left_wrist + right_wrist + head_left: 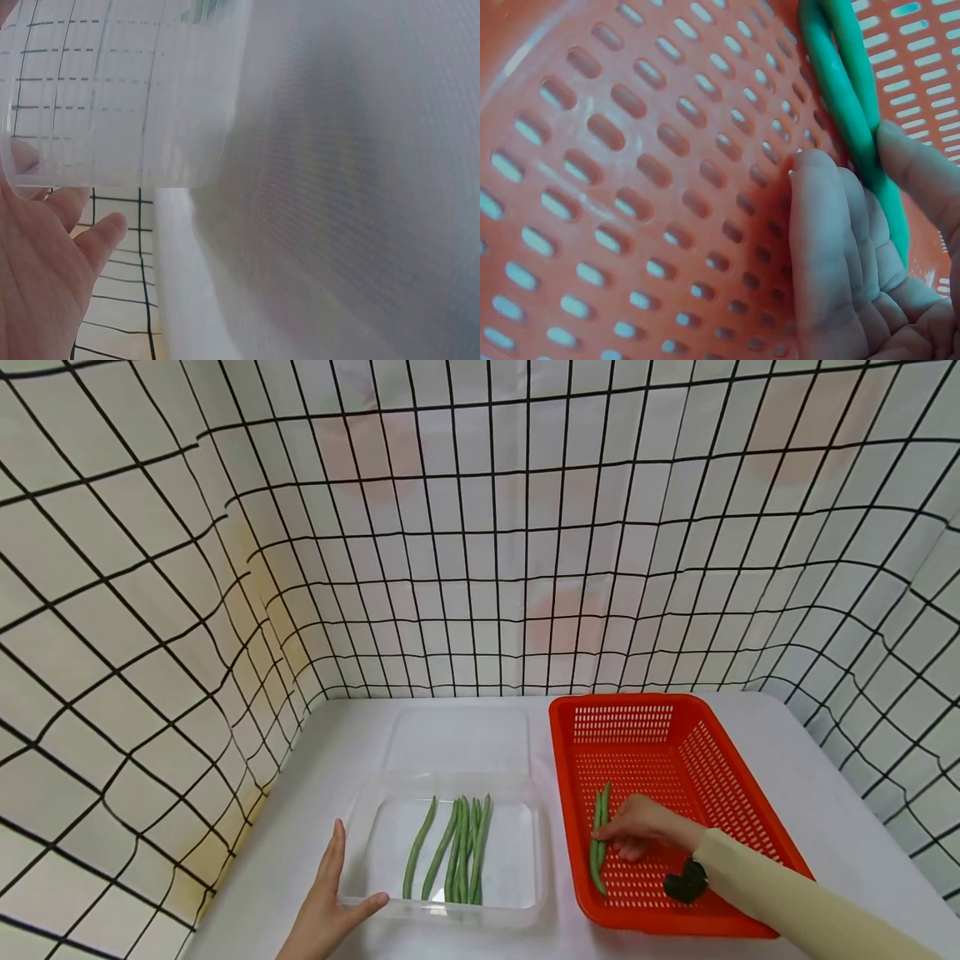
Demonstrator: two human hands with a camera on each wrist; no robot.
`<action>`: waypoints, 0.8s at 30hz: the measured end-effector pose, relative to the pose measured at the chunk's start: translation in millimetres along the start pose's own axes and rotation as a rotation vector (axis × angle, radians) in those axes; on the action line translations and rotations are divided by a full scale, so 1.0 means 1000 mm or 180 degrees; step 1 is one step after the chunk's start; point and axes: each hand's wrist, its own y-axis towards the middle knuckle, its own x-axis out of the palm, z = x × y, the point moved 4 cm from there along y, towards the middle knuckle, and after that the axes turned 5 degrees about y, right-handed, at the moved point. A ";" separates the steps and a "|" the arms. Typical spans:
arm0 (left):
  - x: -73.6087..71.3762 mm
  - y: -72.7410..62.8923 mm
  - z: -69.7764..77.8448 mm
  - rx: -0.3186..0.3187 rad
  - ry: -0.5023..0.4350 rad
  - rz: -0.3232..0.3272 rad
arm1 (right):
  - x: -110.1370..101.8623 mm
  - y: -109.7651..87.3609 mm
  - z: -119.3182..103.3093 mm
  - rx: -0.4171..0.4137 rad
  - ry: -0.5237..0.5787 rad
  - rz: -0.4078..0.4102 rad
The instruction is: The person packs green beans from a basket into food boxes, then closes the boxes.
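A clear plastic container (442, 912) holds several green beans (461, 852). My left hand (333, 893) rests against its near left corner, fingers straight along the side wall and thumb along the front rim; the left wrist view shows the left hand (45, 277) against the container wall (135, 112). To the right, a red slotted basket (558, 752) holds two green beans (597, 864) near its left wall. My right hand (637, 831) reaches into it. In the right wrist view the right hand (855, 247) pinches a green bean (847, 97) between thumb and fingers on the basket floor (630, 187).
A clear lid (457, 739) lies flat behind the container. White sheets with a black grid wall in the white table (825, 793) on the left, back and right. A black wrist device (686, 883) sits on my right sleeve.
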 end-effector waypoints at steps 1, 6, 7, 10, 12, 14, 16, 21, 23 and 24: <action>0.000 0.000 0.000 0.0003 0.0004 0.0007 | 0.000 0.001 -0.001 0.0032 0.0019 0.0018; -0.002 0.002 0.000 0.0031 0.0007 0.0036 | 0.001 0.003 -0.002 0.0102 0.0182 -0.0001; -0.002 0.002 0.000 0.0035 -0.0007 0.0036 | 0.001 0.004 -0.001 0.0105 0.0214 -0.0012; -0.001 0.002 -0.001 0.0056 -0.0032 0.0039 | -0.001 0.004 0.001 0.0124 0.0310 -0.0064; 0.000 0.001 -0.001 0.0051 -0.0059 0.0031 | -0.003 0.004 0.003 0.0152 0.0412 -0.0125; 0.000 0.001 -0.002 0.0057 -0.0073 0.0031 | -0.006 0.003 0.003 0.0119 0.0536 -0.0243; 0.001 0.001 -0.002 0.0057 -0.0083 0.0025 | -0.012 0.002 0.002 0.0049 0.0641 -0.0352; 0.001 0.001 -0.002 0.0086 -0.0035 0.0062 | -0.028 -0.006 -0.007 -0.0190 0.1002 -0.0500; 0.001 0.001 -0.002 0.0075 -0.0017 0.0071 | -0.035 -0.009 -0.012 -0.0270 0.1169 -0.0572; 0.001 0.001 -0.002 0.0062 -0.0018 0.0068 | -0.038 -0.010 -0.014 -0.0296 0.1256 -0.0617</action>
